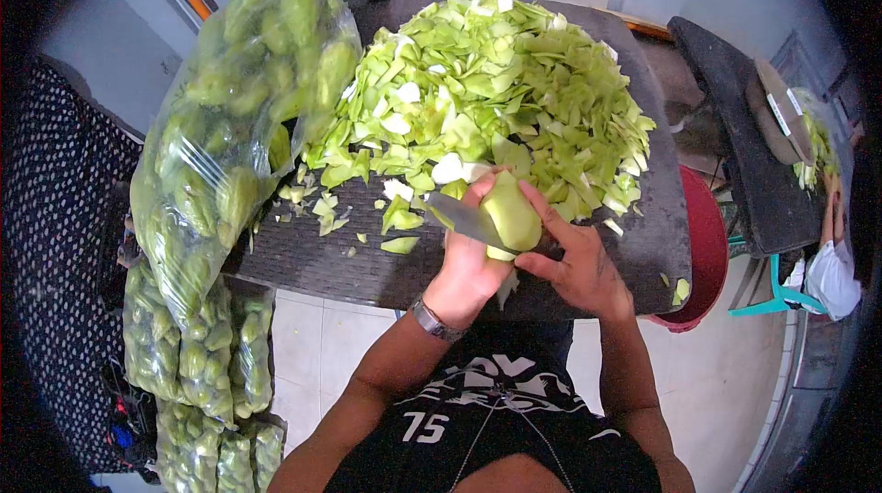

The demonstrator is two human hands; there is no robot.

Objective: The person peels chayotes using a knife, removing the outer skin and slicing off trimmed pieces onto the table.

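My left hand (466,271), with a metal-band watch on its wrist, is closed round the left and far side of a pale green peeled chayote (513,217). My right hand (588,263) is closed on a knife (467,223); its handle is hidden. The grey blade points left, across the near side of the chayote and in front of my left hand. Fingers of my right hand also touch the chayote's right side. Just beyond both hands rises a large heap of green and whitish peelings (496,79), spread over the dark woven-pattern table (322,259).
A large clear bag of unpeeled chayotes (220,135) leans over the table's left end. More filled bags (197,346) are stacked below. Right of the table stands a red tub (703,254). Farther right, another person's arm (830,208) reaches a second dark table (763,162) with peelings.
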